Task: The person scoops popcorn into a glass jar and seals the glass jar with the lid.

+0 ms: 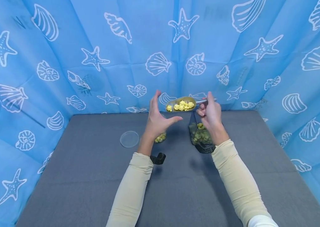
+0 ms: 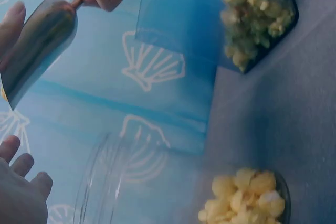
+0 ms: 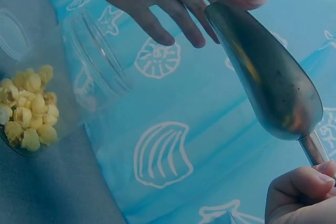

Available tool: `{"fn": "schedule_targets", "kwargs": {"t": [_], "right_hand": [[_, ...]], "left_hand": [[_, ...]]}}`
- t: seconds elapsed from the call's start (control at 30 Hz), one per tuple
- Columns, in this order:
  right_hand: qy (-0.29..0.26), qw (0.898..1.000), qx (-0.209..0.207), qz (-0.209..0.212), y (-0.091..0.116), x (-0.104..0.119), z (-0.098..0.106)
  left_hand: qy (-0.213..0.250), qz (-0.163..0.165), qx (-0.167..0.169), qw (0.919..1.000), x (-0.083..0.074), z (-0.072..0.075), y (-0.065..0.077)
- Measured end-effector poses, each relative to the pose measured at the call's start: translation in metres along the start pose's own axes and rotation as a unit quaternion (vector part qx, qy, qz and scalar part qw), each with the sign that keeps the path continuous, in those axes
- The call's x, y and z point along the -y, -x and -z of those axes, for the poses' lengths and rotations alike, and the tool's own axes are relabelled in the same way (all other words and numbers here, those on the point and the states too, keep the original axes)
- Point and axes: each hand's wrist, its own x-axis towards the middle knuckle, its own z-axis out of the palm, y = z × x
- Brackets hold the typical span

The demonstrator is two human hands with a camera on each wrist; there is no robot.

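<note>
Right hand (image 1: 212, 114) pinches the handle of the metal scoop (image 3: 275, 85), loaded with popcorn (image 1: 181, 107) and raised near the clear jar (image 3: 103, 51); left hand (image 1: 157, 120) spread by scoop's tip; best kept level, tipping slowly only over the jar's mouth.

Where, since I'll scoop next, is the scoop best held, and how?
Take the scoop by its slim handle, probably from the right, as the right hand grips it. The handle points that way in the head view, while the wide bowl carries loose popcorn and is best kept level.
</note>
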Motion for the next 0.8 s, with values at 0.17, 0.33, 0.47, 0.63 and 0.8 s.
{"fn": "schedule_targets", "kwargs": {"t": [0.17, 0.33, 0.47, 0.63, 0.8], "right_hand": [[0.005, 1.0, 0.011, -0.004, 0.0, -0.004, -0.004], [0.01, 1.0, 0.018, -0.011, -0.001, -0.01, -0.006], [0.021, 0.999, 0.02, -0.017, -0.004, -0.015, -0.004], [0.029, 0.999, 0.02, -0.019, -0.006, -0.02, -0.001], [0.043, 0.999, 0.016, -0.014, -0.008, -0.023, -0.001]], "left_hand": [[-0.017, 0.009, 0.01, 0.9998, 0.007, 0.01, 0.002], [-0.028, 0.031, 0.016, 0.999, 0.016, 0.014, 0.004], [-0.043, 0.036, 0.011, 0.9983, 0.025, 0.016, 0.005], [-0.045, 0.04, 0.01, 0.9981, 0.036, 0.019, 0.006], [-0.036, 0.05, 0.016, 0.998, 0.045, 0.019, 0.007]]}}
